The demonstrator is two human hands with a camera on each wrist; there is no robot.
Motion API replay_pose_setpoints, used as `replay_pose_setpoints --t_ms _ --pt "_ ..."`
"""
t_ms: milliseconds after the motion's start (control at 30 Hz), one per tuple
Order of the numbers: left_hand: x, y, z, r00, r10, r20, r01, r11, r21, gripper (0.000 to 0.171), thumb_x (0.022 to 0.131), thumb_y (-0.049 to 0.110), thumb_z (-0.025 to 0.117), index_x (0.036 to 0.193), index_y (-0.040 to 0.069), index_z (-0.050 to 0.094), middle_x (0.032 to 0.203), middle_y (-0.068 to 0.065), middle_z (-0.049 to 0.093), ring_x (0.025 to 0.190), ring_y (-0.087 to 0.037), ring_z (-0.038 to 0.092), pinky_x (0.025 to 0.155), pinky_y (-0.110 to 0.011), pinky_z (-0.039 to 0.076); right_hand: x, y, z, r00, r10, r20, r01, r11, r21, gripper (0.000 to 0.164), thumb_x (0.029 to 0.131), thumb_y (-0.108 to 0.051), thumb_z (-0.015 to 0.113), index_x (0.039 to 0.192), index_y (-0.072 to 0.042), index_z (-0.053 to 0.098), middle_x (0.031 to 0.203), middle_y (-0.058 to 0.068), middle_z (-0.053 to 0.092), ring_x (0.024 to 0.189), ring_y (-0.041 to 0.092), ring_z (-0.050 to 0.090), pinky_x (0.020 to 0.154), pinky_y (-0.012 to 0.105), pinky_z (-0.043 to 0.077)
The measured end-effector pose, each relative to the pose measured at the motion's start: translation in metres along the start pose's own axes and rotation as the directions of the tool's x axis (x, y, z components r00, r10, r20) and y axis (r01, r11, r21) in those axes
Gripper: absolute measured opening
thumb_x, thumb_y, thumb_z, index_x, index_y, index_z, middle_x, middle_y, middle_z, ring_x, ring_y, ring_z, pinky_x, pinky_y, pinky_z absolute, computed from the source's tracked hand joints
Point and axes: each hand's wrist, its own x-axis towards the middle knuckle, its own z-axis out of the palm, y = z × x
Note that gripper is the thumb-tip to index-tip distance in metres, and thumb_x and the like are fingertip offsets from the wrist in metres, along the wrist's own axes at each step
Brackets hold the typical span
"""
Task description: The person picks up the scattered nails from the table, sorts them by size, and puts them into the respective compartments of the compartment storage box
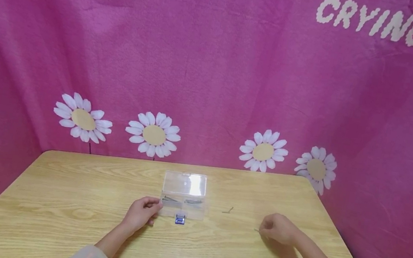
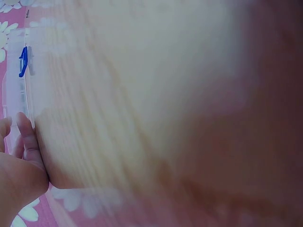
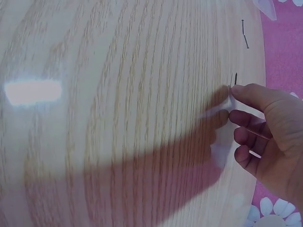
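A clear plastic box (image 1: 173,209) with a blue latch (image 1: 179,219) stands with its lid (image 1: 179,182) raised; thin dark nails (image 1: 193,201) lie in both of its compartments. My left hand (image 1: 141,213) holds the box at its left side, fingers bent against the wall; the left wrist view shows fingertips (image 2: 26,125) at the box edge below the latch. Farther right, my right hand (image 1: 279,228) pinches a nail (image 3: 236,78) low over the table, its tip poking out beyond the thumb. Between box and right hand lie two loose nails (image 1: 227,211), end to end at an angle.
The wood-grain table (image 1: 62,197) reaches back to a pink cloth (image 1: 213,81) with daisies, which also hangs along both sides. Light glares off the tabletop near its front edge.
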Motion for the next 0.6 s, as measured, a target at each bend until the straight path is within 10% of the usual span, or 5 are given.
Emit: replay_pose_setpoints --t_ms 600 --pt "-0.001 0.002 0.002 1.0 -0.002 -0.013 0.002 1.0 -0.007 0.036 0.091 0.017 0.061 0.117 -0.007 0.058 0.086 -0.008 0.058 0.066 -0.011 0.055 0.053 -0.023 0.052 0.011 -0.016 0.0 1.0 0.015 0.0 -0.015 0.998 0.056 0.012 0.086 -0.017 0.065 0.078 -0.008 0.065 0.061 0.002 0.06 0.057 0.005 0.049 0.057 0.021 0.043"
